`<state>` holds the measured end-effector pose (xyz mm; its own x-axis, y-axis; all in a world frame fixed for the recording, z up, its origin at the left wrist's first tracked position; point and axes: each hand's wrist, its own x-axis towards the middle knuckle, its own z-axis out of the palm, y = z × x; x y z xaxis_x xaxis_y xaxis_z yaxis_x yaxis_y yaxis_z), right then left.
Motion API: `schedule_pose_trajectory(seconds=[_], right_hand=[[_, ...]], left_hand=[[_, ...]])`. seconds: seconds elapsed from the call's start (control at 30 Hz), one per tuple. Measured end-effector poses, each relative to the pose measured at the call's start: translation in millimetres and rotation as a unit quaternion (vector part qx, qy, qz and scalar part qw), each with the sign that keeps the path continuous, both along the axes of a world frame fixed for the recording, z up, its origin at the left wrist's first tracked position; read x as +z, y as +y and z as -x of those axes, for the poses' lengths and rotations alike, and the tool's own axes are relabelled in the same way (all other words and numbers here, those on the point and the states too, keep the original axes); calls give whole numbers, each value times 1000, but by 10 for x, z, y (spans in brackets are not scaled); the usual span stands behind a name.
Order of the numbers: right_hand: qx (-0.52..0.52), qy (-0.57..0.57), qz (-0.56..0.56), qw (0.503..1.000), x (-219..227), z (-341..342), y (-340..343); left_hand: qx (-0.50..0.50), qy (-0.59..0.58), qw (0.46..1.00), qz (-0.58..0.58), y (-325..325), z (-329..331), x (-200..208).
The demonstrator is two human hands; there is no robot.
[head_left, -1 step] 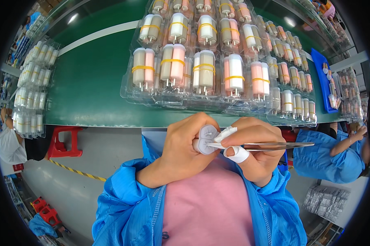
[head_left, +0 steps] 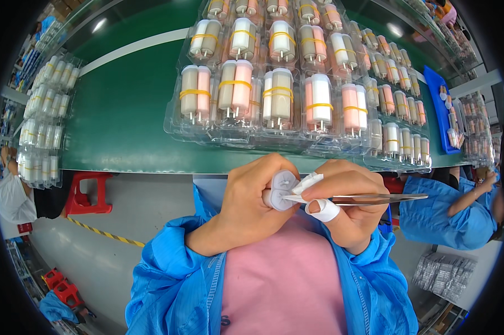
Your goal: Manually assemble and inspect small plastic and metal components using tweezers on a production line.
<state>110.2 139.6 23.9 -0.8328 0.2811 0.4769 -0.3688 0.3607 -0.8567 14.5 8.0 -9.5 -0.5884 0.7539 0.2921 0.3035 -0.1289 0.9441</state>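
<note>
My left hand (head_left: 251, 200) is closed around a bundle of white capped tubes (head_left: 283, 183), their round ends turned up toward me. In my right hand (head_left: 349, 202) is a pair of metal tweezers (head_left: 381, 199), gripped between thumb and fingers. The pale tips of the tweezers reach one of the round ends, near its centre. White tape (head_left: 322, 210) wraps my right thumb, and another white wrap (head_left: 307, 182) is on a finger. Both hands are held in front of my chest, just off the table's near edge.
Clear plastic trays (head_left: 179, 131) on the green table (head_left: 118, 123) hold banded white, grey and pink tubes. More tray stacks (head_left: 40, 134) stand at far left. To the right is a blue tray (head_left: 450, 146). A person in a blue sleeve (head_left: 439, 204) sits at right; a red stool (head_left: 95, 192) stands left.
</note>
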Motion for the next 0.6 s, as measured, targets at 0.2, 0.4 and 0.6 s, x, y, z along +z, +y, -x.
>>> schedule_pose_trajectory(seconds=[0.2, 0.4, 0.6], right_hand=[[4, 14, 16, 1000, -27, 1, 4], [-4, 12, 12, 1000, -13, 6, -7], [6, 17, 4, 1000, -21, 12, 9]], left_hand=[[-2, 2, 1000, 1, -4, -3, -7], [-1, 1, 1000, -5, 4, -5, -10], [4, 0, 1000, -4, 9, -9, -3]])
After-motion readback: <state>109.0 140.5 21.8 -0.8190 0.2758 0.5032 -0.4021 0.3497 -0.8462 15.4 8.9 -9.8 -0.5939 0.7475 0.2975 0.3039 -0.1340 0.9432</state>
